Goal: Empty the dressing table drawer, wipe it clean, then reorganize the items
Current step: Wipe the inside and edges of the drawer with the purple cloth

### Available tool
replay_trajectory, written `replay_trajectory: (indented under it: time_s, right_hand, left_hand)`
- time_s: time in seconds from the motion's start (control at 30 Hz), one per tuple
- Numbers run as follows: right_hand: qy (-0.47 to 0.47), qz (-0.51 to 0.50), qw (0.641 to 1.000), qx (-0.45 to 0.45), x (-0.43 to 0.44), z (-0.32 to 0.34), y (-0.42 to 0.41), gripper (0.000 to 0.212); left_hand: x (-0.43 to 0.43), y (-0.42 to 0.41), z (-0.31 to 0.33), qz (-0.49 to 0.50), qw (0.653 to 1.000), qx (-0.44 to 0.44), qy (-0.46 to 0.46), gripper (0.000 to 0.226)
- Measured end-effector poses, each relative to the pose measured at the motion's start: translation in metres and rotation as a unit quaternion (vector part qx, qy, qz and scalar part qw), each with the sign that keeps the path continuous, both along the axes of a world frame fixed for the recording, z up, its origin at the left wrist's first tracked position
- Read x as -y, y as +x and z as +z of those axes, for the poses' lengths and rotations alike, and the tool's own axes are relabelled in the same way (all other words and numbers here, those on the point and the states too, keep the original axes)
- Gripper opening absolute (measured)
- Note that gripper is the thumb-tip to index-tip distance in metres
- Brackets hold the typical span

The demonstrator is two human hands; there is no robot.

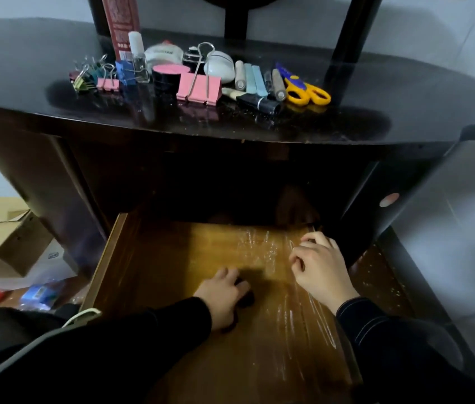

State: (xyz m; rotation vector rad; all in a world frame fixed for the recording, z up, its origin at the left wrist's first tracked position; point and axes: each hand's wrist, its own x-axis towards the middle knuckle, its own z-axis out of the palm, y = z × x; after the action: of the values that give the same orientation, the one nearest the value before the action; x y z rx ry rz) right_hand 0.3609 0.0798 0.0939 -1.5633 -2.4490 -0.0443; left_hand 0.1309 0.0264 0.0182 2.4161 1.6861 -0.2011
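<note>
My left hand (224, 290) curls round a small dark thing (246, 293) in the open drawer (114, 252) — dragged hard, it could ruck the clear film (259, 243). The right hand (320, 269) has its fingers curled at that film; pinching or not, I can't tell.

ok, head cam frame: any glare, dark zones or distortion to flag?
Head view: wide-angle lens bows the tabletop edge; its gloss mirrors the pink binder clip; the cavity behind the drawer is near black; white glare streaks on the drawer floor by the right hand; a dark patch under the left hand, shadow or object, cannot tell.
</note>
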Motion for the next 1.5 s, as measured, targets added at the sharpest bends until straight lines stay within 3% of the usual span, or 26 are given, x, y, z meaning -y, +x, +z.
replay_trajectory:
  time_s: [0.1, 0.27, 0.33, 0.4, 0.5, 0.67, 0.73, 0.87, 0.97, 1.07, 1.17, 1.37, 1.5]
  right_hand:
    - [0.001, -0.002, 1.000, -0.002, -0.001, -0.002, 0.000, 0.012]
    - [0.006, -0.001, 1.000, -0.013, -0.003, -0.005, 0.001, 0.012]
    - [0.007, -0.001, 1.000, -0.015, -0.002, -0.005, 0.001, 0.012]
    - [0.006, -0.002, 1.000, -0.017, -0.003, -0.005, 0.002, 0.013]
    - [0.000, 0.000, 1.000, -0.012, -0.001, -0.002, 0.001, 0.015]
    - [-0.014, -0.003, 1.000, -0.007, 0.001, 0.003, 0.000, 0.019]
    - [-0.020, -0.002, 1.000, -0.014, 0.001, 0.003, 0.001, 0.019]
    - [-0.020, 0.002, 0.999, -0.026, 0.000, 0.001, 0.002, 0.017]
    - [-0.026, 0.003, 0.999, -0.044, -0.002, -0.002, 0.003, 0.016]
    - [-0.026, 0.002, 0.999, -0.047, -0.004, -0.004, 0.003, 0.016]
    - [-0.021, 0.001, 0.999, -0.039, -0.004, -0.004, 0.002, 0.017]
    - [-0.011, 0.006, 0.999, -0.040, -0.002, -0.002, 0.003, 0.015]
    - [-0.012, 0.010, 0.999, -0.051, -0.003, -0.003, 0.003, 0.014]
  left_hand:
    - [-0.061, -0.023, 0.005, 0.103, 0.992, 0.006, 0.077, 0.054]
    - [-0.125, -0.025, -0.005, 0.253, 0.949, 0.144, 0.120, 0.030]
    - [-0.124, -0.023, -0.005, 0.228, 0.959, 0.114, 0.123, 0.033]
    - [-0.109, -0.025, 0.000, 0.150, 0.980, 0.028, 0.128, 0.048]
    - [-0.057, -0.026, 0.005, 0.022, 0.997, -0.013, 0.068, 0.054]
    - [0.016, -0.038, 0.003, -0.228, 0.974, -0.006, -0.009, 0.051]
    - [0.002, -0.038, 0.010, -0.213, 0.977, -0.001, -0.034, 0.049]
    - [-0.060, -0.030, 0.013, -0.037, 0.999, 0.026, 0.024, 0.048]
    - [-0.105, -0.024, 0.006, 0.113, 0.984, 0.095, 0.104, 0.045]
    - [-0.124, -0.014, 0.000, 0.188, 0.968, 0.111, 0.123, 0.043]
    - [-0.112, -0.016, 0.001, 0.148, 0.976, 0.108, 0.114, 0.042]
    - [-0.048, -0.047, 0.003, -0.079, 0.994, 0.071, 0.023, 0.043]
    - [-0.091, -0.032, 0.003, 0.031, 0.993, 0.088, 0.078, 0.043]
